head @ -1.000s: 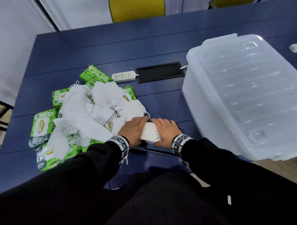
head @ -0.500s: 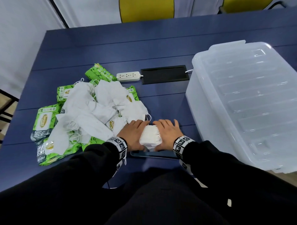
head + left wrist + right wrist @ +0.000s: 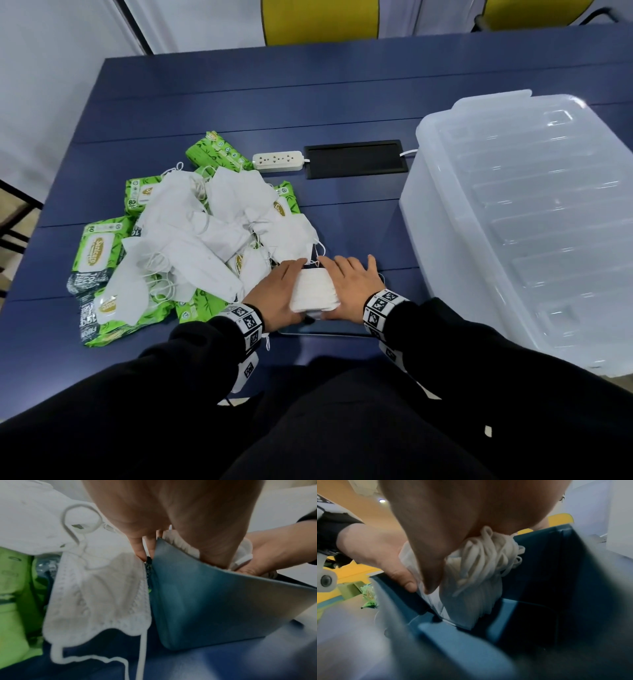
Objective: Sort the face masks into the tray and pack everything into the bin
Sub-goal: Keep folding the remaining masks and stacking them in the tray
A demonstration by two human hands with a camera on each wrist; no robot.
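Note:
A tight stack of white face masks stands between my two hands in a dark blue tray at the table's near edge. My left hand presses its left side with straight fingers. In the right wrist view the left thumb lies on the tray wall against the stack. My right hand presses the right side, fingers straight and spread. Left of the tray lies a pile of loose masks. The clear bin stands to the right with its lid on.
Several green wet-wipe packs lie under and around the loose masks. A white power strip and a black cable hatch sit behind the pile. One loose mask hangs against the tray's outer left wall.
The stack has turned from lying across to running front to back between my hands and has sunk a little into the tray. My right fingers have spread flat.

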